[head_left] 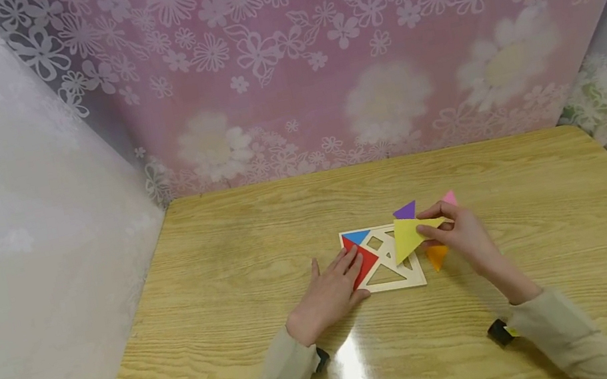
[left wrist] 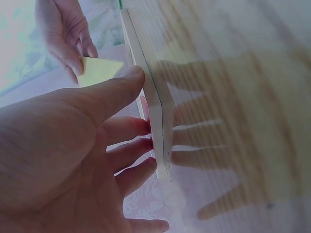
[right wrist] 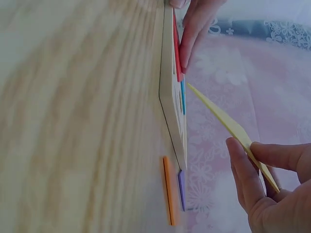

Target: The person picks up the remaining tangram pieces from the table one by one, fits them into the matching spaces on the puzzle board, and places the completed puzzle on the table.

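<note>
A pale wooden tangram board (head_left: 415,279) with cut-out recesses lies on the table. The red triangle (head_left: 369,258) and the blue triangle (head_left: 357,237) sit at its left side. My left hand (head_left: 330,290) rests with spread, straight fingers on the red triangle and the board's left edge, thumb along the near edge. Between thumb and fingers my right hand (head_left: 466,236) pinches a large yellow triangle (head_left: 407,237), tilted above the board's right part. In the right wrist view the yellow triangle (right wrist: 228,124) is raised off the board, its far tip pointing toward the red piece.
Beyond the board's far edge lies a purple piece (head_left: 406,210). An orange piece (head_left: 437,256) is to its right, and a pink piece (head_left: 449,197) is partly hidden behind the right hand. Flowered cloth (head_left: 285,84) hangs along the wooden table's (head_left: 219,265) back edge.
</note>
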The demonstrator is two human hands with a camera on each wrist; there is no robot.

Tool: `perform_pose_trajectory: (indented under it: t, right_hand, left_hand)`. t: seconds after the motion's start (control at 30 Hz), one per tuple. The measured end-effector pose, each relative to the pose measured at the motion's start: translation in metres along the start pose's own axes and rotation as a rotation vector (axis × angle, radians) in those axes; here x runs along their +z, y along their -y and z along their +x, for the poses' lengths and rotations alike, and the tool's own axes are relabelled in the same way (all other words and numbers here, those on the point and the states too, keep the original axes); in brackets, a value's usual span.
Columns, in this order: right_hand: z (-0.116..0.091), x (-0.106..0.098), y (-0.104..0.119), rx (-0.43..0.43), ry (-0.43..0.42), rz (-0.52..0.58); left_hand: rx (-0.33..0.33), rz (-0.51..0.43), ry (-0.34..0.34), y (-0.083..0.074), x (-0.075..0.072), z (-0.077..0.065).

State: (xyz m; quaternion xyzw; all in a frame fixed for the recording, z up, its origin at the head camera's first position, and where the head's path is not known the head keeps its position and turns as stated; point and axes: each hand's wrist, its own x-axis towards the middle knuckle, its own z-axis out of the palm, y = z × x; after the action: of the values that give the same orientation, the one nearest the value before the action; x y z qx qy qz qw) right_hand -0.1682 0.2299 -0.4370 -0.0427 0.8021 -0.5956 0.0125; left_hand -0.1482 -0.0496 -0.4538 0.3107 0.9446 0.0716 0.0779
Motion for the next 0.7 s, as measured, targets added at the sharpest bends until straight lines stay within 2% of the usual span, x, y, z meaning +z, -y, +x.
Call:
perform_pose_trajectory:
  t: [0.27, 0.53, 0.7]
  right_hand:
    - [-0.001, 0.015, 0.0, -0.003, 0.049, 0.051]
    - [0.0, 0.033, 0.002, 0.036, 0.07, -0.064]
    - [0.0, 0.04, 0.004, 0.038, 0.095, -0.082]
  left_hand:
    - [-0.001, -0.008, 0.006, 0.001, 0.0, 0.0]
    - [-0.003, -0.001, 0.004, 0.001, 0.001, 0.0]
    - [0.004, -0.007, -0.006, 0.001, 0.001, 0.0]
